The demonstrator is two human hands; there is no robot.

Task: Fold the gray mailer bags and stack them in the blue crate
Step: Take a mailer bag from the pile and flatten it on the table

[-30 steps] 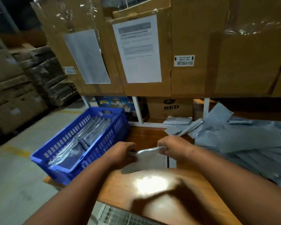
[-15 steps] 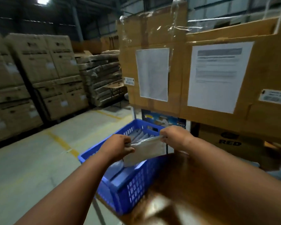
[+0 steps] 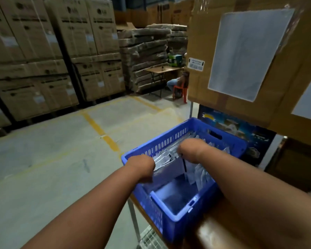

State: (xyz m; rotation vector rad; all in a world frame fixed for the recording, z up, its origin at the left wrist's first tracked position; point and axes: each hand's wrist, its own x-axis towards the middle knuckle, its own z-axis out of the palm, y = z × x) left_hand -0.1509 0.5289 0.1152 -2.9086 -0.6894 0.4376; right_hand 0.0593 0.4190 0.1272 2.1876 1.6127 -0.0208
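Now we hold a folded gray bag (image 3: 171, 170) inside the blue crate (image 3: 180, 215), our left hand (image 3: 142, 167) gripping its left edge and our right hand (image 3: 191, 150) its right edge, fingers hidden behind our knuckles; more folded bags (image 3: 200, 174) stand beside it, and the crate sits on the wooden table (image 3: 221, 229)

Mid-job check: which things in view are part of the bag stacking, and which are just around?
Job: folded gray mailer bag, left hand and right hand holding it; blue crate; bags already inside.
Around: stacked cartons, orange chair, folding table.
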